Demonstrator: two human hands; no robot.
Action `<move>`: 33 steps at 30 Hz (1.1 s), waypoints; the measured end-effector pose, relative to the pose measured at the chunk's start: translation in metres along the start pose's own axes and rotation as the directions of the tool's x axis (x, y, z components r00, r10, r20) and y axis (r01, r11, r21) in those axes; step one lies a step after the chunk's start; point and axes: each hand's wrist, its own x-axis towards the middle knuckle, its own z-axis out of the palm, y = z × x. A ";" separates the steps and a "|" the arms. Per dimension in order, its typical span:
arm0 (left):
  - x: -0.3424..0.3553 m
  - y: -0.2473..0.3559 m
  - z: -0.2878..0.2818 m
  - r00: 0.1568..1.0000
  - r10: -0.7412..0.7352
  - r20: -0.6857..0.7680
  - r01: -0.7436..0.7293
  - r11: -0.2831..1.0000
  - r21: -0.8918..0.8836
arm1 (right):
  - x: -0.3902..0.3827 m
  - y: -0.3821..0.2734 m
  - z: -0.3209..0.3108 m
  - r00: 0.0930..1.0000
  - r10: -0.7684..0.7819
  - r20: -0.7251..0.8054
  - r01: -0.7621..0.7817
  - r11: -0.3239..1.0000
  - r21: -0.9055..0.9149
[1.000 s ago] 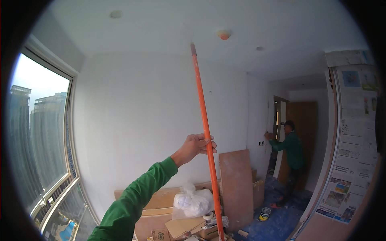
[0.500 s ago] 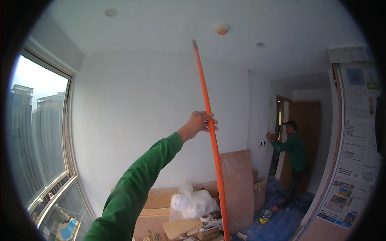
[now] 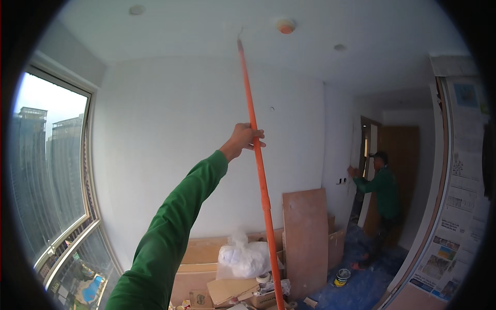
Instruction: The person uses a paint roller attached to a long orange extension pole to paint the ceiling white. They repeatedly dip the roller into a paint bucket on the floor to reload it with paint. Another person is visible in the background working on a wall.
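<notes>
My left hand (image 3: 242, 139), at the end of an outstretched green-sleeved arm, is wrapped round a long orange extension pole (image 3: 262, 181). The pole rises at a slight tilt, its top leaning left, and runs out of view at the lower edge. A thin bent metal rod (image 3: 240, 34) sticks up from its dark tip, against the white ceiling (image 3: 191, 26); whether a roller sits on it is too faint to tell. My right hand is out of the picture.
A co-worker (image 3: 385, 194) in green stands by a doorway, hands at the wall. Boards (image 3: 306, 243), a white plastic bag (image 3: 244, 259) and boxes (image 3: 201, 298) lie along the wall. A paint can (image 3: 341, 278) stands on blue floor covering. A window (image 3: 51, 155) is at left.
My left hand and the pole have shifted left and a little upward in the picture, the pole's tip likewise. My grip stays round the pole. The co-worker remains by the doorway.
</notes>
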 end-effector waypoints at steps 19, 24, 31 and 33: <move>0.047 -0.103 -0.062 0.983 -0.155 -0.103 0.146 0.986 -0.084 | 0.109 -0.137 0.078 0.994 -0.089 0.070 0.091 0.996 -0.018; 0.059 -0.115 -0.070 0.982 -0.160 -0.097 0.150 0.983 -0.104 | 0.132 -0.143 0.101 0.993 -0.117 -0.035 0.119 0.992 0.049; 0.060 -0.104 -0.068 0.985 -0.151 -0.088 0.138 0.981 -0.134 | 0.148 -0.108 0.119 0.924 -0.381 -0.045 0.362 0.905 -0.224; 0.053 -0.102 -0.062 0.988 -0.155 -0.023 0.150 0.977 -0.150 | 0.145 -0.082 0.123 0.804 -0.578 -0.142 0.498 0.784 -0.369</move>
